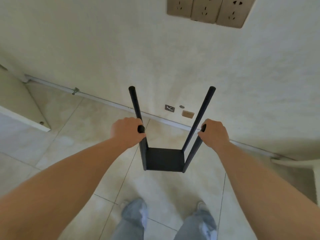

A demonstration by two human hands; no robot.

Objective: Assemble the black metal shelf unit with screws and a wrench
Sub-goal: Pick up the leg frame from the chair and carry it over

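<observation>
Beige floor tiles (161,191) met a cream wall (121,49) where the black metal shelf unit (164,159) stood — 4 round posts rising from 1 square shelf. Left hand (127,131) and right hand (214,133) each curled fingers tightly round a near post top.

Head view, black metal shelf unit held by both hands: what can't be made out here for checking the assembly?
- Screws or joints where the four posts meet the black metal shelf unit: too small and dark in the head view.
- Top of the near left post: wrapped by the left hand.
- Near right post top: mostly covered by the right hand.
- Wrench and loose screws: none in frame.
- Posts' feet: hidden under the shelf panel.
</observation>
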